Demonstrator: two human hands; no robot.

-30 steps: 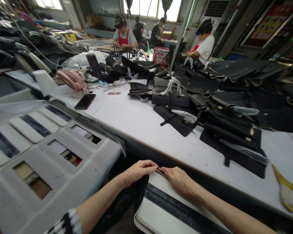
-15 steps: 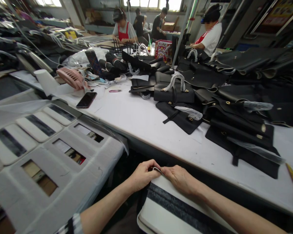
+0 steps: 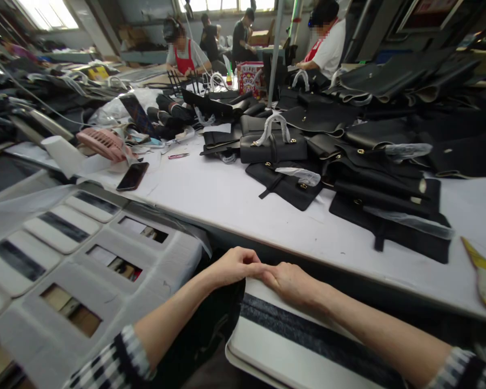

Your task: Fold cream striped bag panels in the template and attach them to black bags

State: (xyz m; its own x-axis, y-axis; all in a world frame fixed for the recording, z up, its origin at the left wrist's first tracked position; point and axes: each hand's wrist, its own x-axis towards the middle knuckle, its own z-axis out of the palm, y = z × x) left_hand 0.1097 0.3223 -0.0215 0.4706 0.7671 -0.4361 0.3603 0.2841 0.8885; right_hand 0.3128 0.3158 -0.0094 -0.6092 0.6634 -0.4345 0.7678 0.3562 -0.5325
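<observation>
Both my hands meet at the far left corner of a white panel with a black stripe that lies in front of me, below the table edge. My left hand is closed, its fingers pinching the panel's corner edge. My right hand rests on the panel's far edge with fingers curled against the left hand's fingertips. What is pinched between the fingers is too small to make out beyond the panel's edge. Black fabric hangs under the left side of the panel.
A long white table carries piled black leather bags, a phone, a pink fan and a paper roll. On the left, a grey surface holds more striped white panels and rectangular cut-outs. Several people work at the far end.
The view has tilted down and shifted right. My hands stay together at the panel's corner, and the lifted edge seen half a second ago is pressed down under my fingers.
</observation>
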